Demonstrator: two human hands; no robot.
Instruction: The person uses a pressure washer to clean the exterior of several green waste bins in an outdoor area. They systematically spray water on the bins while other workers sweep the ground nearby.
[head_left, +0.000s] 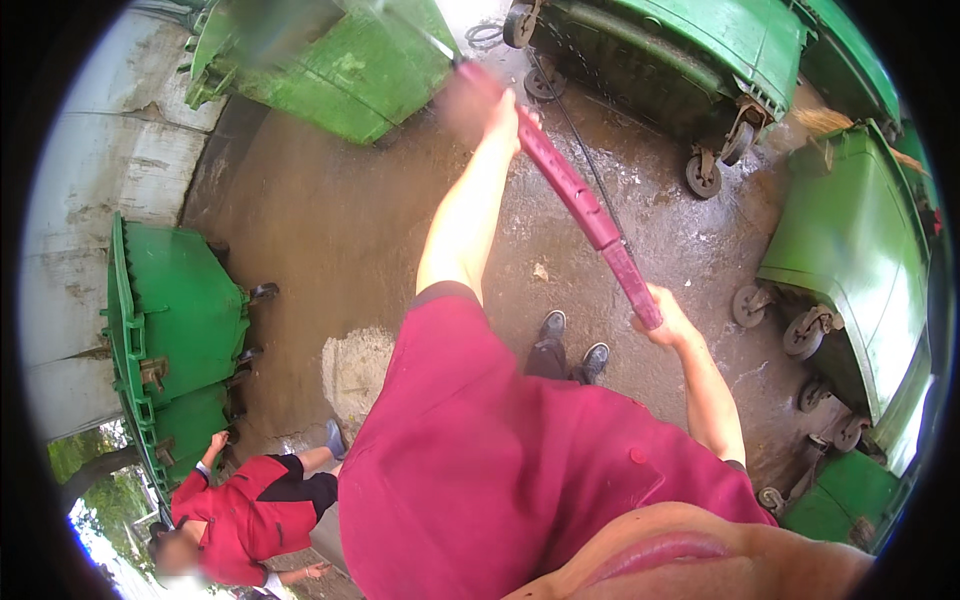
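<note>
A long dark-red spray gun, apparently a pressure washer lance, slants across the view in front of me. My left hand grips its front part with the arm stretched forward. Its rear end sits in my right hand, low on the right. From the tip a pale jet runs toward a green wheeled waste bin at the upper left, which looks tilted; mist and blur hide part of it. A thin black hose runs over the ground behind the gun.
More green wheeled bins surround me: one tipped over ahead, one at right, one at left beside a pale wall. The concrete ground is wet. A co-worker in red stands lower left.
</note>
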